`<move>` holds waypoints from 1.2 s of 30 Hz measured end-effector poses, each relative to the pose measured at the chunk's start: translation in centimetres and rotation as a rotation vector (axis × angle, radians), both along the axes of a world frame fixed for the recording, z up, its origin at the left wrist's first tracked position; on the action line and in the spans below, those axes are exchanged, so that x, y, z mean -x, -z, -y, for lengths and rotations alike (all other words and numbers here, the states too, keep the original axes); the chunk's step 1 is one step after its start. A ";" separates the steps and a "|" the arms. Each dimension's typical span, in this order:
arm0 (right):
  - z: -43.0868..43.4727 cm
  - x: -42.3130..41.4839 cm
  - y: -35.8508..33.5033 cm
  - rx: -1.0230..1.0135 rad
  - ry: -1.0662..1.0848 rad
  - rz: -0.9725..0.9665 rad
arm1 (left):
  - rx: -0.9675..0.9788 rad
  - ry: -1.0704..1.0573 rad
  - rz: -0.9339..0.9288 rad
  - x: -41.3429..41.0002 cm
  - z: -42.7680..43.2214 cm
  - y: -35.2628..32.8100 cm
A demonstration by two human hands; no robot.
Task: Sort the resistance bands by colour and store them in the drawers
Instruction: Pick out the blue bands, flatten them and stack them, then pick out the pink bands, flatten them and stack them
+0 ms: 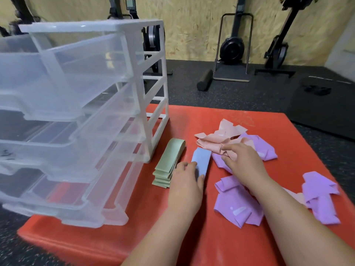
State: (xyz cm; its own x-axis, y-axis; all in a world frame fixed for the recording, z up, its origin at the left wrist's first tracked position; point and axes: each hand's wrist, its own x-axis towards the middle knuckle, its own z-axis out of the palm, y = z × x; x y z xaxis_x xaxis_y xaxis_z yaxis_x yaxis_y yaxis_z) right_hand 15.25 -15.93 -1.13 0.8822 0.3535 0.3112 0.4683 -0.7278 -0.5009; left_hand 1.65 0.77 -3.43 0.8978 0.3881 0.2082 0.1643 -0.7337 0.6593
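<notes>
A clear plastic drawer unit (151,112) with several drawers pulled open stands on the left of a red mat (192,237). Beside it lies a neat stack of green bands (169,162). My left hand (187,181) grips the near end of a flat blue band (201,160). My right hand (244,160) rests on the edge of a crumpled pink band pile (217,139), fingers curled onto the pink fabric. Purple bands lie loose: one behind my right hand (267,148), one below my wrist (236,204), one at the far right (320,196).
The mat sits on dark speckled gym flooring (249,93). Rowing machines (232,48) stand upright against a chipboard wall behind, with a black foam roller (204,79) on the floor. A black mat (322,104) lies at the right.
</notes>
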 end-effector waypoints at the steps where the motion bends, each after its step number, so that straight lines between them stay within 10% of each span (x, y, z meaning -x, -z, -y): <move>1: 0.6 0.3 0.1 0.027 0.018 -0.023 | 0.000 -0.003 0.022 0.0 0.0 -0.2; 19: -3.0 -6.9 0.6 0.551 -0.102 -0.183 | -0.078 0.077 0.038 -2.7 0.1 -0.7; 36: 9.4 -3.5 -3.0 0.759 0.305 0.043 | -0.142 0.217 0.100 -0.6 3.1 -3.8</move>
State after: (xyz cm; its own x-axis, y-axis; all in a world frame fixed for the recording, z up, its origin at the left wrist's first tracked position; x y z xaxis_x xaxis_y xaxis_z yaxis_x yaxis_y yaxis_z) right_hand 18.70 -25.30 1.88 0.9663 0.2277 0.1201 0.2023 -0.9601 0.1930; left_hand 2.25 -2.34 0.42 0.9289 0.1498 0.3387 -0.0675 -0.8308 0.5525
